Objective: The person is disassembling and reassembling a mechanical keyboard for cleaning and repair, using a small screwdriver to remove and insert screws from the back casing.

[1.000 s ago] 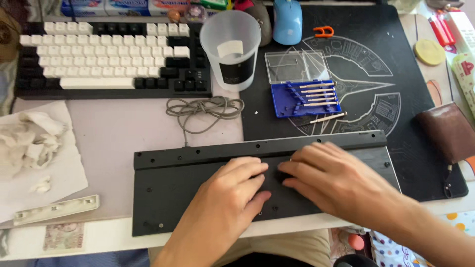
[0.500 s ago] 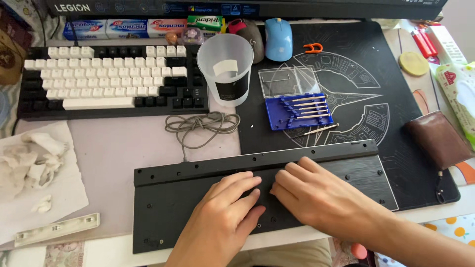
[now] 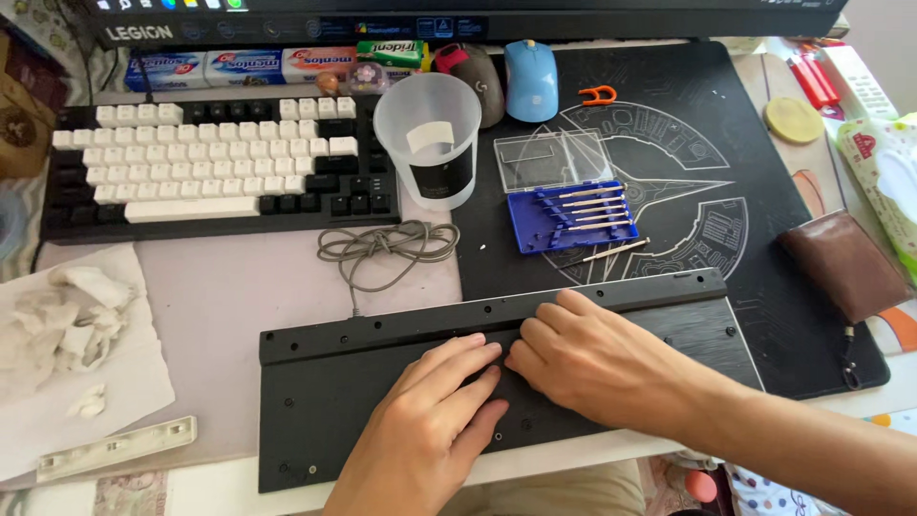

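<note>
A long black keyboard back panel (image 3: pixel 353 377) with small screw holes lies across the front of the desk. My left hand (image 3: pixel 435 420) rests flat on its middle, fingers together and pointing up right. My right hand (image 3: pixel 597 363) lies flat beside it, fingertips pressing on the panel next to the left fingertips. Neither hand holds anything. Just behind the panel is a blue open case of small screwdrivers (image 3: pixel 564 218), with one loose screwdriver (image 3: pixel 616 250) lying beside it.
A black and white keyboard (image 3: pixel 205 172) sits at the back left. A clear plastic cup (image 3: pixel 428 148), a coiled grey cable (image 3: pixel 387 248), two mice (image 3: pixel 530 76), a brown wallet (image 3: pixel 845 266), crumpled tissues (image 3: pixel 62 320) and a white plastic strip (image 3: pixel 115 447) lie around.
The view has tilted so the desk sits lower in frame. Both hands stay pressed on the panel with only slight finger shifts.
</note>
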